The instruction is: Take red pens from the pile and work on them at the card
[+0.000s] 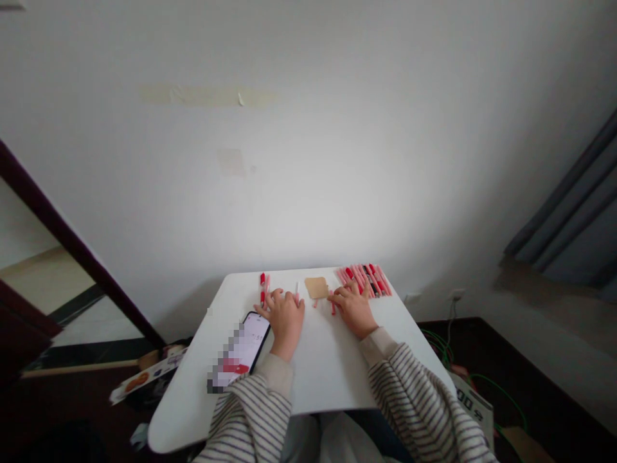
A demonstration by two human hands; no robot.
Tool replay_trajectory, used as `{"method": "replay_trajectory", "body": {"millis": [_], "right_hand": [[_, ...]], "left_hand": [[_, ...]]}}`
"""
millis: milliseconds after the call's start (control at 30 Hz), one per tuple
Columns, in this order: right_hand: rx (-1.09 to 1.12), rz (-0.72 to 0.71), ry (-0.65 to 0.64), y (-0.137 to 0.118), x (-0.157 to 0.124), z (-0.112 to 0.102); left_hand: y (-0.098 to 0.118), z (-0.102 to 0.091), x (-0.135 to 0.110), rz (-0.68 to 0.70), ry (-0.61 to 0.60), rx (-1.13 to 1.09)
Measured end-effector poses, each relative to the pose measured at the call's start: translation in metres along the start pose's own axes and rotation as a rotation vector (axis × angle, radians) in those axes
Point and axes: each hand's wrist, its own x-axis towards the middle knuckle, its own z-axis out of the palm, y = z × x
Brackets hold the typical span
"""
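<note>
My left hand (285,316) rests palm down over the left part of the white table, fingers spread. Beside its fingertips lie a red pen (263,289) and a pink pen (268,283). A slim white-tipped pen-like piece (297,287) pokes out by its thumb side. My right hand (355,310) is also palm down with fingers apart, its inner edge touching a short red and pink piece (332,306). Its other fingertips reach the near ends of a row of pink, red and black pens (373,278). What lies beneath both palms is hidden.
A tan flat piece (316,287) lies between the hands, with a small pink piece (315,303) below it. A phone (243,350) with a lit screen lies at left on the white table (328,373). The wall rises behind; green cables (441,344) lie on the right floor.
</note>
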Motion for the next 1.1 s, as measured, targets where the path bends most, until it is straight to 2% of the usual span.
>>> {"method": "replay_trajectory", "body": {"millis": [167, 367, 500, 667, 833, 1100], "right_hand": [[0.027, 0.058, 0.009, 0.004, -0.001, 0.0], [0.016, 0.149, 0.032, 0.012, -0.004, 0.004], [0.025, 0.149, 0.043, 0.011, -0.004, 0.003], [0.023, 0.114, 0.137, 0.011, -0.001, 0.003], [0.034, 0.057, 0.174, 0.011, -0.001, 0.006], [0.072, 0.096, 0.181, 0.011, 0.0, 0.003]], "left_hand": [[0.0, 0.001, 0.001, -0.002, -0.033, 0.018], [0.0, -0.001, 0.001, -0.003, -0.01, 0.023], [0.001, -0.004, 0.003, 0.016, 0.006, -0.058], [0.003, -0.005, 0.005, 0.15, -0.03, -0.223], [0.004, -0.002, 0.002, 0.243, -0.06, -0.28], [0.002, -0.002, 0.003, 0.219, -0.051, -0.262]]}}
